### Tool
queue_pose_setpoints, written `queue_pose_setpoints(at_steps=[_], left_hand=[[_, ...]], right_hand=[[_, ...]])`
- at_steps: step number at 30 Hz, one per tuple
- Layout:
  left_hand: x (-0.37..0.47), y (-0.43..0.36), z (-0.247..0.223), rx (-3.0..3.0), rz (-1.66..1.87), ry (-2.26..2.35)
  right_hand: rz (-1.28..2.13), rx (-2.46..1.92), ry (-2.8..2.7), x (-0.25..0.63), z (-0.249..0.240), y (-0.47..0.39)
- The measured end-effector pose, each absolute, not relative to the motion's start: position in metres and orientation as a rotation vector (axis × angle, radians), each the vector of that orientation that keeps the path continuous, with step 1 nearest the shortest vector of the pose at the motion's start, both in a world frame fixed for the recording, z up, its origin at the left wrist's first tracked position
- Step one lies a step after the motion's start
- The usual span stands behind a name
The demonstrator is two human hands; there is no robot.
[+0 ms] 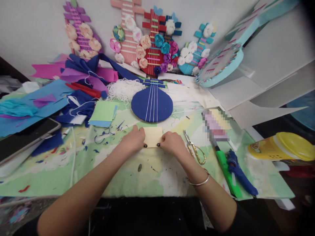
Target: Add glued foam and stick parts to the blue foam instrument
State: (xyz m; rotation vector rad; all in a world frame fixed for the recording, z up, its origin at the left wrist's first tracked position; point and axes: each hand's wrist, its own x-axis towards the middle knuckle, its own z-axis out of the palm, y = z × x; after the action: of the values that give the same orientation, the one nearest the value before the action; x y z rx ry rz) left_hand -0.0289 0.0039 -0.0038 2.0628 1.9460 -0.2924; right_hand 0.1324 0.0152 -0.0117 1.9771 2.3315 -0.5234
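A small pale yellow paper square [153,135] is held by its two sides over the table, low in front of me. My left hand [135,139] pinches its left edge, thumb near the lower corner. On the opposite edge my right hand [171,142] is closed in a similar pinch. Just beyond the paper lies a dark blue paper lute [140,106] with a round body and white strings. Gold-handled scissors [194,147] rest open beside my right hand. Left of my left hand are green and blue paper squares [103,111].
Decorated paper instruments [154,42] lean on the back wall. White string [125,88] is heaped behind the squares. A green utility knife [227,172], a blue tool [240,173] and a yellow cup [280,146] stand right. A phone [27,134] lies left; blue scraps litter the cloth.
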Motion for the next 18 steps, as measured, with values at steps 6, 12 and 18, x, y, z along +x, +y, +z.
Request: queue_pose_setpoints(at_steps=[6,12,18], left_hand=[[-0.029,0.005,-0.004,1.964,-0.334,1.920],[-0.027,0.008,0.001,1.953,-0.318,1.932],[-0.033,-0.002,-0.004,2.058,-0.142,1.913]], right_hand=[[-0.439,1.938,2.759,0.138,-0.027,-0.009],[-0.322,1.624,3.210,0.145,-0.047,-0.022],[-0.157,1.485,3.214,0.142,-0.047,-0.019]])
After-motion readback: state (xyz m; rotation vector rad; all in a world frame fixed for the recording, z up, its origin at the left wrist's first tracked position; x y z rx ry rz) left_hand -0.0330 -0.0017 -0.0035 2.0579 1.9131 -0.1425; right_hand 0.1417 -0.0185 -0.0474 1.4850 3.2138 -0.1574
